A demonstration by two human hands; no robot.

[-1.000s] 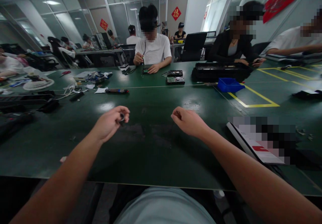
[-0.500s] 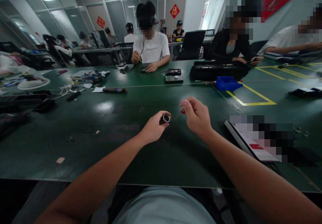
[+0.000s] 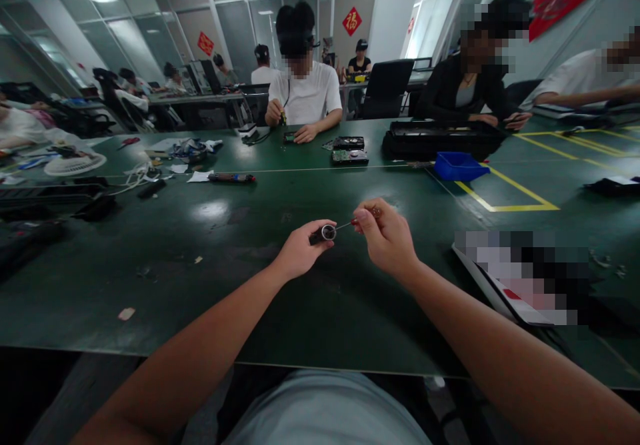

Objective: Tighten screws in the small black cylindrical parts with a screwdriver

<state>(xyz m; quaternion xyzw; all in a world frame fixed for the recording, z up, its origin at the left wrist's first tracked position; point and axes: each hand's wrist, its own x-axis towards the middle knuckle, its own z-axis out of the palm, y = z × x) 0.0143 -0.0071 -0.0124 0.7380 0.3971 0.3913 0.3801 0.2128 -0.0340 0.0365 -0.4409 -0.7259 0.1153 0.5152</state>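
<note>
Above the green table (image 3: pixel 300 322), a dark cylinder (image 3: pixel 317 237) is gripped in the left hand (image 3: pixel 301 252), and a thin-shafted tool (image 3: pixel 345 225) is pinched in the right hand (image 3: pixel 387 235), its tip held at the cylinder's open end. Work at that opening seems in hand, so steady alignment is called for; farther out, a blue bin (image 3: pixel 459 166) is seen.

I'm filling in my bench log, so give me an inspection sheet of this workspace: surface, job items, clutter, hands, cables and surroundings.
Surface: green tabletop, shiny, yellow lines at far right.
Job's things: dark cylinder with pale rim; thin-shafted tool, tip at the rim, whether inside cannot be told.
Clutter: paper scrap near the left forearm; blue bin beyond the right hand.
Hands: left hand grips the cylinder; right hand grips the tool.
Cables: white cable, tangled, at left.
Surroundings: person in white shirt seated opposite; others nearby.
</note>
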